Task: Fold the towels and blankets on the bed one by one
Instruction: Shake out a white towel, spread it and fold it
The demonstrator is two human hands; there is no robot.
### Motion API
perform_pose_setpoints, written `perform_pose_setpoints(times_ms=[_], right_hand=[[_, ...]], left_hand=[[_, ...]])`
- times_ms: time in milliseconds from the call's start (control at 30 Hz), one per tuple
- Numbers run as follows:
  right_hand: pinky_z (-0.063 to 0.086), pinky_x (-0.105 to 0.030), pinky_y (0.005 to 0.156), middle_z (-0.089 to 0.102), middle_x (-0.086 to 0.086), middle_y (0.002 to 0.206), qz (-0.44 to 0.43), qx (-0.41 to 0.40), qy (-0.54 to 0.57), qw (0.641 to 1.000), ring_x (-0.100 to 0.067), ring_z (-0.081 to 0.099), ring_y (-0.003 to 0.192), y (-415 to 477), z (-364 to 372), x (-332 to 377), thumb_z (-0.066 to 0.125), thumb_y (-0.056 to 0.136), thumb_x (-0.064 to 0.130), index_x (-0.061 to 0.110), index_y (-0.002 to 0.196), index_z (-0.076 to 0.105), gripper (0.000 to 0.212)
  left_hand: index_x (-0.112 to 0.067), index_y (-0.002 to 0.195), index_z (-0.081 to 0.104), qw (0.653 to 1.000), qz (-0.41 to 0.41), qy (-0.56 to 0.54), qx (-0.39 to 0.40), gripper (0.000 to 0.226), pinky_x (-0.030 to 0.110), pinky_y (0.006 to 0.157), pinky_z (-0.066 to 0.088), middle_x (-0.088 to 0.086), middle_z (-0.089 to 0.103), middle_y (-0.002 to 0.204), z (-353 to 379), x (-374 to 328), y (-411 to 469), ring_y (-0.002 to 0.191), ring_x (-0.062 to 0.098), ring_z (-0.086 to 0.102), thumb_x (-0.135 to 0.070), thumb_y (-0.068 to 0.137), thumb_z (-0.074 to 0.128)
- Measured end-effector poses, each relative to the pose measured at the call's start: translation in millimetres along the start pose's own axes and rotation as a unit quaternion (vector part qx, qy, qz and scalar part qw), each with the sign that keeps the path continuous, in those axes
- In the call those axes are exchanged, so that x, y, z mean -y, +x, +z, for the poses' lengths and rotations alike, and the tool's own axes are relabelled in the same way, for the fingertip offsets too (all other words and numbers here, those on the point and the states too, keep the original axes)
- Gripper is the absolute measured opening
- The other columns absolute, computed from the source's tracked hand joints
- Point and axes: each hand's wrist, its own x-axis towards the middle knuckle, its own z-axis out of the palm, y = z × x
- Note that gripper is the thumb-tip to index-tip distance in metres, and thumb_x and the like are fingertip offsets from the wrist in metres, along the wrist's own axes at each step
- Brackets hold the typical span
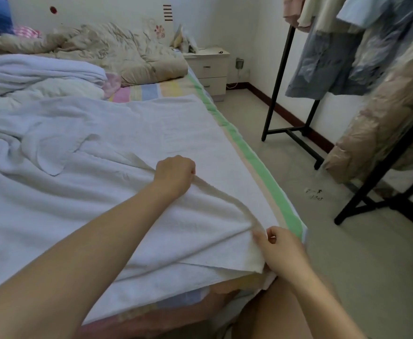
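Both hands pinch the edge of the white towel [132, 148] spread on the bed [261, 165] — left hand [174, 176] mid-edge, right hand [277, 250] at the near corner — so uneven pulling would likely skew the fold or drag the corner off the bedside.

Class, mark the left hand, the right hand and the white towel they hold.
left hand [174, 176]: head view, back of the fist.
right hand [282, 249]: head view, back of the hand.
white towel [195, 236]: head view, lifted layer between hands.
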Motion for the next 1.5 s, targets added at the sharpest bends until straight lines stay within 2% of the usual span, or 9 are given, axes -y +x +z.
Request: perform_pose_setpoints(times_ms=[133, 233, 333, 533, 767, 1000, 1167, 1333, 1500], right_hand=[[0.041, -0.028, 0.055, 0.061, -0.004, 0.064, 0.035, -0.066, 0.270, 0.960, -0.020, 0.056, 0.064, -3, 11, -2, 0.056, 0.095, 0.030, 0.004, 0.079, 0.064, 0.031], [0.045, -0.032, 0.058, 0.069, -0.014, 0.070, 0.035, -0.092, 0.330, 0.939, -0.021, 0.060, 0.060, -4, 1, -5, 0.061, 0.093, 0.031, 0.009, 0.081, 0.071, 0.026], [0.048, -0.034, 0.062, 0.071, -0.012, 0.075, 0.001, -0.097, 0.288, 0.953, -0.022, 0.065, 0.066, 4, -14, -16, 0.065, 0.089, 0.036, 0.012, 0.077, 0.073, 0.028], [0.036, -0.024, 0.053, 0.060, 0.006, 0.057, 0.001, -0.120, 0.077, 0.990, -0.005, 0.051, 0.054, 23, -7, -38, 0.063, 0.085, 0.051, 0.021, 0.069, 0.061, 0.035], [0.035, -0.020, 0.052, 0.058, 0.003, 0.058, -0.025, -0.154, 0.069, 0.985, -0.009, 0.052, 0.060, 22, 0, -50, 0.059, 0.089, 0.047, 0.022, 0.069, 0.057, 0.032], [0.037, -0.024, 0.053, 0.059, 0.014, 0.064, -0.020, -0.150, 0.046, 0.987, -0.006, 0.051, 0.057, 19, -4, -51, 0.058, 0.088, 0.048, 0.024, 0.068, 0.054, 0.032], [0.039, -0.027, 0.062, 0.058, 0.010, 0.060, 0.011, -0.132, 0.027, 0.991, -0.010, 0.056, 0.069, 18, -10, -49, 0.060, 0.084, 0.054, 0.022, 0.067, 0.056, 0.036], [0.048, -0.034, 0.072, 0.062, 0.014, 0.080, 0.027, -0.092, -0.032, 0.995, -0.013, 0.059, 0.084, 14, -20, -47, 0.065, 0.081, 0.054, 0.028, 0.082, 0.057, 0.027], [0.044, -0.044, 0.097, 0.054, -0.004, 0.130, -0.191, -0.233, -0.116, 0.947, -0.027, 0.046, 0.120, -8, 9, -19, 0.065, 0.081, 0.024, 0.018, 0.126, 0.055, 0.047]], left_hand=[[-0.013, 0.108, 0.057, 0.994, -0.046, -0.055, -0.079, 0.015, 0.037, 0.067, 0.041, 0.011, 0.064, 0.099, -2, -16, 17, 0.089, 0.034, 0.060, -0.013, 0.098, 0.046], [-0.008, 0.105, 0.051, 0.984, -0.043, -0.086, -0.153, 0.013, 0.037, 0.063, 0.036, 0.014, 0.060, 0.095, -4, -34, 37, 0.085, 0.036, 0.059, -0.002, 0.095, 0.047], [-0.006, 0.101, 0.052, 0.975, 0.024, -0.064, -0.212, 0.021, 0.035, 0.061, 0.032, 0.014, 0.058, 0.093, -1, -47, 55, 0.082, 0.033, 0.054, 0.009, 0.087, 0.047], [-0.004, 0.089, 0.053, 0.972, 0.120, -0.032, -0.200, 0.029, 0.042, 0.055, 0.041, 0.014, 0.054, 0.083, 43, -54, 79, 0.079, 0.034, 0.051, 0.019, 0.072, 0.048], [-0.007, 0.079, 0.055, 0.945, 0.228, 0.004, -0.233, 0.030, 0.034, 0.052, 0.035, 0.011, 0.053, 0.073, 46, -78, 106, 0.067, 0.030, 0.052, 0.017, 0.064, 0.064], [-0.005, 0.078, 0.056, 0.953, 0.254, 0.036, -0.160, 0.033, 0.036, 0.051, 0.042, 0.013, 0.054, 0.072, 71, -85, 110, 0.067, 0.032, 0.052, 0.021, 0.059, 0.062], [-0.006, 0.117, 0.056, 0.979, 0.187, -0.062, -0.054, 0.035, 0.040, 0.082, 0.043, 0.014, 0.054, 0.120, 60, -88, 103, 0.107, 0.034, 0.051, 0.005, 0.087, 0.044], [-0.016, 0.151, 0.027, 0.972, 0.154, -0.171, 0.041, 0.053, 0.043, 0.110, 0.032, 0.007, 0.010, 0.162, 46, -88, 37, 0.142, 0.030, 0.029, -0.025, 0.101, 0.042], [-0.024, 0.156, 0.010, 0.968, 0.205, -0.133, 0.048, 0.064, 0.032, 0.122, 0.006, 0.000, -0.004, 0.163, 42, -42, -65, 0.149, 0.015, 0.008, -0.053, 0.099, 0.014]])
